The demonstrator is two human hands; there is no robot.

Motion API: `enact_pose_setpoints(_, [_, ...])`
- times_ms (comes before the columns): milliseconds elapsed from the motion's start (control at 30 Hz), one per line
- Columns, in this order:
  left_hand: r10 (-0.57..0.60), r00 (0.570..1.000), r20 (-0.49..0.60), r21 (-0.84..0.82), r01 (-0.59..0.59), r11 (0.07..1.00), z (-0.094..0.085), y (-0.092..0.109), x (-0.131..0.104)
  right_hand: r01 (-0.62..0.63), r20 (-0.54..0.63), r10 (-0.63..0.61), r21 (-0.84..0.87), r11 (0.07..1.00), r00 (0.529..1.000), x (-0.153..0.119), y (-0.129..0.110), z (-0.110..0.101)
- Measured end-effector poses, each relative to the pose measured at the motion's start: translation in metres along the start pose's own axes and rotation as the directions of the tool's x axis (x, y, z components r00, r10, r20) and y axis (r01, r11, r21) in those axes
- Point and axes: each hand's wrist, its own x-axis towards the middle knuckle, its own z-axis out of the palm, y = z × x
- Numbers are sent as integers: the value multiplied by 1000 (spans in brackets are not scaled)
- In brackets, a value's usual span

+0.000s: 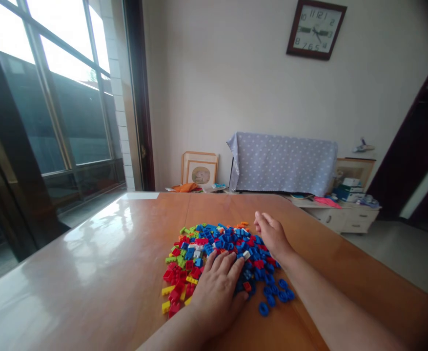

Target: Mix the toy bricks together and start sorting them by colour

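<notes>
Spreading across the glossy wooden bench (pixel 107 278), a heap of hard-edged plastic blocks (pixel 230 237) in red, yellow, green and blue meets smooth blue rings (pixel 260 309) at its near right. The left hand (pixel 219 285) lies palm down on the blocks, fingers outstretched; the right hand (pixel 273 236) is curled inward by the heap's far right, whether around anything cannot be told.

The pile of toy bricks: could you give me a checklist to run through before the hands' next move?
1. Left hand on the pile: ok, it is spread over the near part.
2. Hands apart: ok, the right hand is farther out, to the right.
3. Right hand empty: cannot tell, it is curled.
4. Pile fully visible: not ok, the left hand hides part.
5. Blue rings on the tabletop: ok, at the pile's near right side.
</notes>
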Motion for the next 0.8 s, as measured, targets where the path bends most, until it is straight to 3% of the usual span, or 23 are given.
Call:
enact_pose_setpoints(167, [20, 1000, -16, 40, -20, 999, 5, -1, 2, 61, 138, -3, -418, 907, 990, -58, 13, -63])
enact_pose_setpoints(300, [35, 999, -37, 53, -33, 998, 6, -1, 2, 158, 268, 2, -571, 805, 963, -110, 16, -85])
enact_pose_setpoints(500, [36, 998, -45, 69, -33, 997, 4, 1, 2, 314, 406, -28, -660, 682, 914, -151, -10, -71])
enact_pose_setpoints(800, [42, 997, -68, 72, -37, 997, 4, 0, 1, 392, 495, -9, -675, 626, 869, -151, -22, -52])
